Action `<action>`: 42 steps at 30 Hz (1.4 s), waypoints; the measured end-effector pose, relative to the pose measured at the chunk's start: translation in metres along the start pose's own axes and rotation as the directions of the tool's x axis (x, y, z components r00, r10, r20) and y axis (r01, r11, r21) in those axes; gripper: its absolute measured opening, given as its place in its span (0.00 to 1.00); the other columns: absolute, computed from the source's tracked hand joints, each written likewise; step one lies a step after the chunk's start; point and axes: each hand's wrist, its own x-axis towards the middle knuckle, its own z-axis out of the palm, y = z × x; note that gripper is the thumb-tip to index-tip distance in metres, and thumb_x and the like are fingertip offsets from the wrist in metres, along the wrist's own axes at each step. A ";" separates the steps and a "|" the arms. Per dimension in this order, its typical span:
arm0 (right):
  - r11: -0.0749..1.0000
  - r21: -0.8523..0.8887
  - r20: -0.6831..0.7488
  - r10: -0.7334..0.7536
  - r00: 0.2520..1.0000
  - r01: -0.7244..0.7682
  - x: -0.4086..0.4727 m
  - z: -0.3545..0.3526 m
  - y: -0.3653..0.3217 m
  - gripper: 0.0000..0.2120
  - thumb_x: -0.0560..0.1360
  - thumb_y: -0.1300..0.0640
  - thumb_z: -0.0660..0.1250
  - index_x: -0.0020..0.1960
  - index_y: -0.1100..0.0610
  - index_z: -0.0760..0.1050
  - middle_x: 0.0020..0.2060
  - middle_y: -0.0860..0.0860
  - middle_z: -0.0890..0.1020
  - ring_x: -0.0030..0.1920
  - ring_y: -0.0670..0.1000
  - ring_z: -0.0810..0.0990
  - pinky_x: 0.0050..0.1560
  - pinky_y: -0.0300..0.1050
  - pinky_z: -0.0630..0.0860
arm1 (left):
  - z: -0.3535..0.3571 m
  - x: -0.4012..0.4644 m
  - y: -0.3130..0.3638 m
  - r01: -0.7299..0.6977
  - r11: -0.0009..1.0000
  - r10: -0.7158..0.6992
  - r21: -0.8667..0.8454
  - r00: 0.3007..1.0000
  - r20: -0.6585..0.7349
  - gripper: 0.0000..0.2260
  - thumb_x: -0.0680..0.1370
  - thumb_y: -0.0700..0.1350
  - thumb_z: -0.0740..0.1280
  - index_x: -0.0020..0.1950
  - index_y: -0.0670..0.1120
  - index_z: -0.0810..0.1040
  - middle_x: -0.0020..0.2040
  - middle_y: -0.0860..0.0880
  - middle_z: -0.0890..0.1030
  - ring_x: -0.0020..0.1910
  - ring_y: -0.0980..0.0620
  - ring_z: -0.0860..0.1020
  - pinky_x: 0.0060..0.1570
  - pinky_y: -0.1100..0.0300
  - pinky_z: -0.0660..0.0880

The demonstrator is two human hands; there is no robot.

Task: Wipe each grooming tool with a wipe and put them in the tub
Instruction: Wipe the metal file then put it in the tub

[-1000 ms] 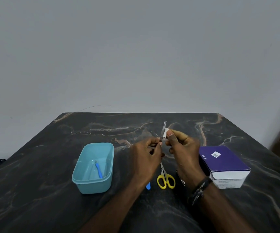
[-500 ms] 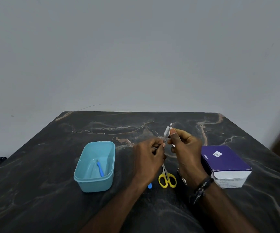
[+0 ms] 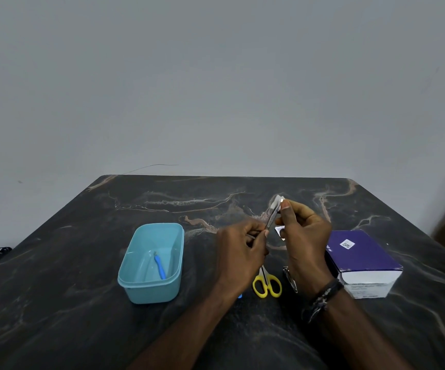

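Tub (image 3: 151,263) sits left of our hands. Our left hand (image 3: 240,252) grips the metal file (image 3: 272,218) steady so our right hand (image 3: 305,239), pinching the wipe (image 3: 278,200), can rub its tip.

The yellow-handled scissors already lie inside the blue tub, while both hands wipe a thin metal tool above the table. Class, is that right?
Not quite. The head view shows the yellow-handled scissors on the table, beside the blue tub, not inside it. The left hand and right hand do wipe a thin metal tool above the table.
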 end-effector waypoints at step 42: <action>0.999 -0.029 -0.080 -0.040 0.996 0.038 -0.002 0.001 -0.003 0.07 0.75 0.61 0.70 0.51 0.61 0.83 0.39 0.52 0.86 0.34 0.41 0.82 0.34 0.36 0.77 | 0.001 -0.003 0.011 0.087 0.992 -0.087 -0.089 0.996 0.008 0.10 0.75 0.37 0.70 0.40 0.52 0.79 0.33 0.50 0.83 0.27 0.52 0.82 0.30 0.56 0.81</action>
